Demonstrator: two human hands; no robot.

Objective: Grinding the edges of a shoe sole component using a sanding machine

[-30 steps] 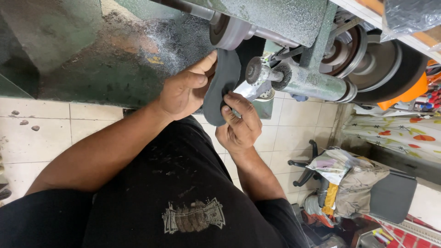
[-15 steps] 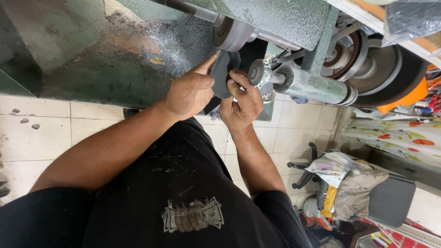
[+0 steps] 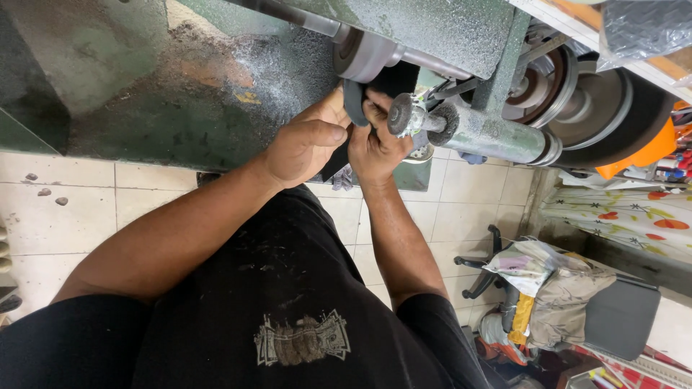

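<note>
Both of my hands hold one dark, flat, sole-shaped rubber piece (image 3: 355,101) up against the grey sanding drum (image 3: 364,54) of a green finishing machine (image 3: 440,29). My left hand (image 3: 303,144) grips the piece from the left side, thumb across it. On its right edge my right hand (image 3: 376,144) pinches it, just below a small round grinding head (image 3: 401,114) on the shaft end. Most of the piece is hidden behind my fingers.
Large wheels, one with an orange rim (image 3: 638,148), spin-mounted on the machine's right side. The green machine body (image 3: 144,94) is dusted with grit. Below lie white floor tiles (image 3: 72,209), and an office chair (image 3: 569,302) piled with bags stands at the lower right.
Both hands have lifted the dark piece up and a little right, from beside the shaft to against the grey drum. My view has shifted slightly closer.
</note>
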